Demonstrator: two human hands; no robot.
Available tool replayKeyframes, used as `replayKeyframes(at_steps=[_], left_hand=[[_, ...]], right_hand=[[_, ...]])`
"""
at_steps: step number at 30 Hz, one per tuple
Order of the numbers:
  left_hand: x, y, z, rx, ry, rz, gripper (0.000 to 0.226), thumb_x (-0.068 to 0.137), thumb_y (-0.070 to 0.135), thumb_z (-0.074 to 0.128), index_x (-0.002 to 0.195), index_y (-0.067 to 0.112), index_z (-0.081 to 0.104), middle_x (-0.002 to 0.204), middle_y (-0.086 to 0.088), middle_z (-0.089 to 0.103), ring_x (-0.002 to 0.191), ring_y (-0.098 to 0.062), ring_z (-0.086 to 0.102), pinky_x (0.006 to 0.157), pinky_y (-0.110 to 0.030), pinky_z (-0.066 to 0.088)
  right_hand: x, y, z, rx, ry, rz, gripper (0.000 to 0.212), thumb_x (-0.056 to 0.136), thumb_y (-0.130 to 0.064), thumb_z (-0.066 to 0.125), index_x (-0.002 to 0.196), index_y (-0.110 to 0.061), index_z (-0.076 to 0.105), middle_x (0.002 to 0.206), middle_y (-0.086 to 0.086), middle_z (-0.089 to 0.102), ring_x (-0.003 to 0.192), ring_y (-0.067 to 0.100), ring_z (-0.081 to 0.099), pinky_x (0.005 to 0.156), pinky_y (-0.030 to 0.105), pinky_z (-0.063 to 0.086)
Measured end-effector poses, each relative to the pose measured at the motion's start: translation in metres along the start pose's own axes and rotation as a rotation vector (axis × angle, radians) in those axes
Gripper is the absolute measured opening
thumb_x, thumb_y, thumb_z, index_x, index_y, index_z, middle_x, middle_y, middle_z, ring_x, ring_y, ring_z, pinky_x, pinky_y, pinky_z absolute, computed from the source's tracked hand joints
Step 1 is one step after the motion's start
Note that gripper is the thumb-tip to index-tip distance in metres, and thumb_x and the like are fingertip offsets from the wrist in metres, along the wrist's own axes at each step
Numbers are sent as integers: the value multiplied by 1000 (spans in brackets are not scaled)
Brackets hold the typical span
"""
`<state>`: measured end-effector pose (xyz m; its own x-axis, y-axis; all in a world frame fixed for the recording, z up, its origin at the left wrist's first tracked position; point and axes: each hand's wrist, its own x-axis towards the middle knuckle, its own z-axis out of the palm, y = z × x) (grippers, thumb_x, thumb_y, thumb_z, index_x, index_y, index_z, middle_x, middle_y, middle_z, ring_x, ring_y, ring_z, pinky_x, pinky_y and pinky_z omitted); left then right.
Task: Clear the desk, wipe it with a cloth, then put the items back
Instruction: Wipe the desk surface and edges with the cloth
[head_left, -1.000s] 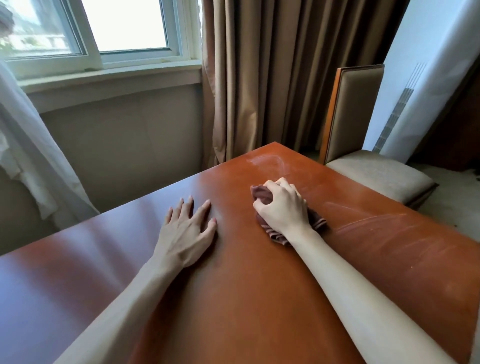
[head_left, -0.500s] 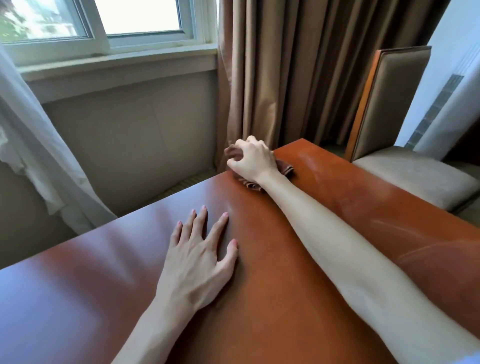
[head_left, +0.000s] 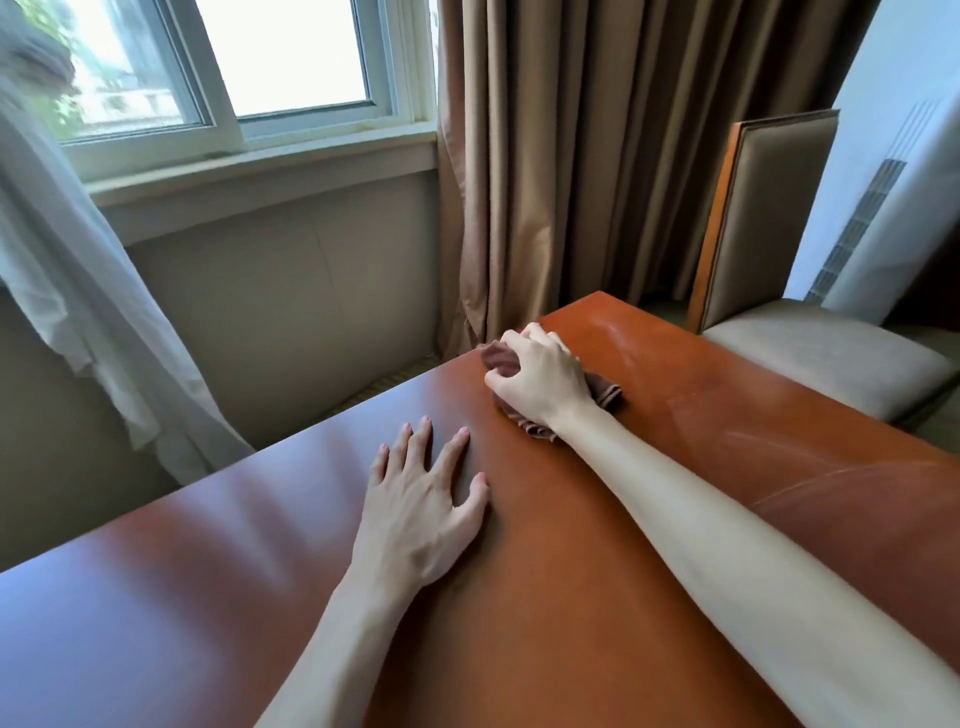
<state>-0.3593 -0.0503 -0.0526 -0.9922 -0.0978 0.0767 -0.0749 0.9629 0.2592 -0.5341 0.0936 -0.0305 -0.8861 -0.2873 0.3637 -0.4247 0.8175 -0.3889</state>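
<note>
A glossy red-brown wooden desk (head_left: 597, 597) fills the lower part of the head view. My right hand (head_left: 540, 382) grips a bunched brown cloth (head_left: 605, 395) and holds it down on the desk near the far edge, close to the far corner. Most of the cloth is hidden under that hand. My left hand (head_left: 421, 514) lies flat on the desk, fingers spread, nearer to me and left of the right forearm. Faint wipe streaks show on the surface to the right of the cloth.
A padded chair (head_left: 810, 353) with a wooden frame stands against the desk's right side. Brown curtains (head_left: 597, 156) hang behind the far corner, and a white sheer curtain (head_left: 78, 312) hangs at the left. A window (head_left: 249, 67) sits above the wall beyond the desk.
My right hand has pushed the cloth from mid-desk out to the far edge, then drawn it back a little. The left hand has stayed flat in place.
</note>
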Motion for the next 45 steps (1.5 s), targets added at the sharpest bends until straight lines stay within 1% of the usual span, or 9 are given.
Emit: replayKeyframes(at_steps=[5,11,16,21,28,30,33,37,45], left_hand=[[-2,2,-3,-4,-23,6,65,97,63,20,158,41,18,168,-5,7,155,-21,-1,125,-41,-1],[-2,1,-3,2,-32,17,62,100,59,28,158,38,21,168,-9,9,155,-26,3,125,-43,2],[-1,-1,-3,-10,-29,29,63,99,60,27,158,37,22,168,-10,9,155,-26,2,125,-43,1],[2,-3,0,-15,-3,22,74,89,65,16,158,39,21,167,-8,11,154,-23,2,125,-42,2],[3,-4,5,-12,12,19,69,92,64,17,157,42,18,168,-3,8,154,-19,-1,125,-43,2],[4,-5,5,-2,11,17,69,92,65,16,157,43,17,168,-2,8,154,-19,-2,125,-43,2],[3,-3,3,3,-5,15,67,93,64,17,157,43,16,168,-3,6,154,-19,-3,125,-42,1],[0,0,-2,9,-23,22,62,99,60,24,158,40,18,168,-5,7,155,-21,-1,125,-42,0],[-5,3,-7,17,-40,24,62,100,59,26,158,37,20,168,-10,9,155,-26,2,125,-43,2]], right_hand=[[-123,-25,-37,62,-21,-63,29,83,-47,58,103,-26,63,104,-3,54,98,21,52,86,38,53],[-232,-31,-80,56,-69,-166,29,84,-46,59,109,-32,64,112,-12,55,104,14,52,89,28,52],[-187,-10,-73,47,-30,-88,31,84,-48,61,108,-29,65,107,-6,57,101,19,56,84,40,56],[-86,28,-48,-35,37,66,32,87,-49,62,104,-22,66,104,2,58,102,28,58,83,40,54],[24,47,-15,-77,87,175,48,92,-49,61,128,-17,66,130,13,61,121,36,55,97,44,49],[37,46,-12,-87,79,190,49,92,-49,60,129,-18,66,131,13,61,122,36,55,98,45,49],[23,40,-17,-89,67,170,44,91,-46,61,124,-18,66,127,12,61,118,36,56,94,44,50],[-42,19,-31,-43,38,95,33,88,-47,63,109,-21,65,113,5,59,109,30,56,85,39,50],[-197,-28,-69,-1,-11,-44,30,85,-47,60,109,-30,62,109,-7,54,103,19,53,83,34,53]])
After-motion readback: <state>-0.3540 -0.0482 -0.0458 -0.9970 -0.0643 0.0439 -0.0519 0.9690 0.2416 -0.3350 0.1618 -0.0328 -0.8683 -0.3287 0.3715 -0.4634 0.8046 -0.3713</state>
